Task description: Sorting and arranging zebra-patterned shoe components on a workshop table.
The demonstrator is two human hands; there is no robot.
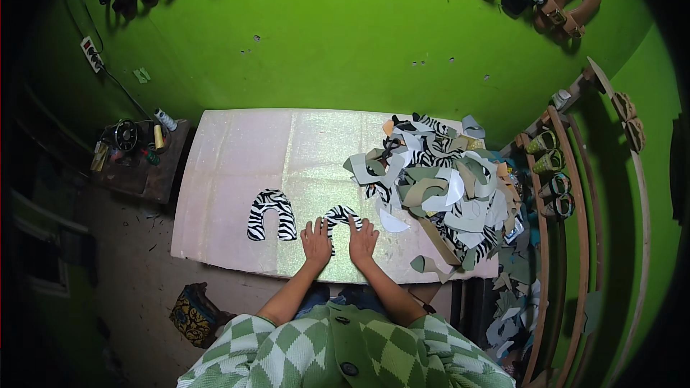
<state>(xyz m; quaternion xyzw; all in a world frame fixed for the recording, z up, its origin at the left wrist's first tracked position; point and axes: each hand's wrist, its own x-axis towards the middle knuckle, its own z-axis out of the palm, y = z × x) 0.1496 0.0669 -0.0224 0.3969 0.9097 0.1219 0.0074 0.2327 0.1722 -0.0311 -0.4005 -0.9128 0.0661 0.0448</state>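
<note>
On the pale table, a zebra-print arch-shaped piece (343,211) lies flat with its curved end away from me. My left hand (316,243) rests on its left leg, fingers stretched forward and a little apart. On the other leg lies my right hand (364,241), its fingers also extended and touching the piece. Both hands cover much of the two legs. To the left of my left hand sits a second zebra-print arch-shaped piece (271,205), untouched by either hand.
A heap of cut scraps (460,205) covers the table's right side. The pale table (237,144) stands against a green wall. Wooden racks (578,230) with sandals stand at the right; a sewing machine (125,135) is at the left. A patterned bag (194,315) lies on the floor.
</note>
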